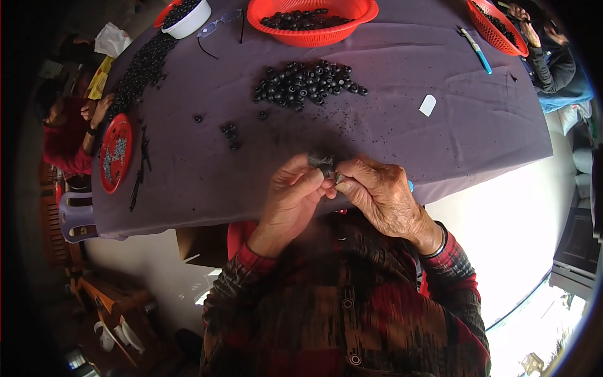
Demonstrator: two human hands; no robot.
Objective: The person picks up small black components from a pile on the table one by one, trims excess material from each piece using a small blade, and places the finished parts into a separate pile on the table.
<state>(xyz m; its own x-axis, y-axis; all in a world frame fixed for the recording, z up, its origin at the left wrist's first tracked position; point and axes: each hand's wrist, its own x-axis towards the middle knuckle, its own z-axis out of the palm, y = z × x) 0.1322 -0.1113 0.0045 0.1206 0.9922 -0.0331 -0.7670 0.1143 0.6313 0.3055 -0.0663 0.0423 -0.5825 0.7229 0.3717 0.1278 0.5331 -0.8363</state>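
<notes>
In front of my chest, over the near edge of the table, both hands meet at a small black piece [321, 163], dark and rubber-like; its exact kind is hard to make out. My left hand [290, 196] grips it between thumb and fingers. Pressed close beside it, my right hand [383, 196] has thumb and forefinger pinched on something small and dark at the piece's edge, mostly covered by the fingertips. Beyond the hands lies a heap of small black round parts with hollow centres [304, 85]. A few loose black parts [231, 135] sit left of it.
A purple cloth covers the table [402, 69]. Around it stand a red basin [295, 39] of black parts, a white tub [188, 22], a red tray [116, 154], a red basket [499, 28], glasses [220, 24] and a pen [476, 51]. People sit at left and far right.
</notes>
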